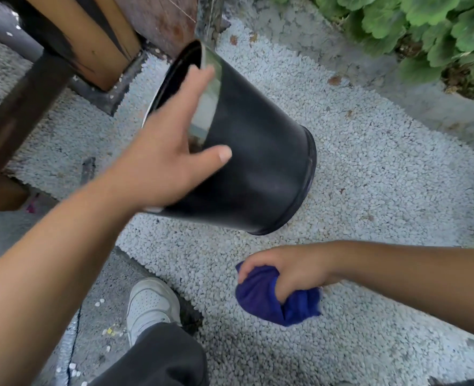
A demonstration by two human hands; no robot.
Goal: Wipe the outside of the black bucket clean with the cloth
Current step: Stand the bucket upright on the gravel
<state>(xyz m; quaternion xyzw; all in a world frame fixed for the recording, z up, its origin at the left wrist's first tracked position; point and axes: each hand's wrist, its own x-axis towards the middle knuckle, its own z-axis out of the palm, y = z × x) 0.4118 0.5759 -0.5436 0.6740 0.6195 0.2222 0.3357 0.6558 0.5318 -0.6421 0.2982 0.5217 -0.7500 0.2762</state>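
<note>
The black bucket [255, 162] is tilted on the white gravel, its mouth with a shiny metal band pointing up and to the left, its base resting at the lower right. My left hand [169, 146] lies over the rim band with fingers spread, thumb on the black wall; a firm grip is not evident. My right hand [283, 274] is below the bucket, apart from it, closed around a bunched blue cloth [272, 302] held just above the gravel.
Wooden beams and a brown post [85, 37] stand at the upper left, close behind the bucket's mouth. Green plants [425, 29] grow past a concrete edge at the upper right. My white shoe [151, 305] rests on a concrete slab at the bottom.
</note>
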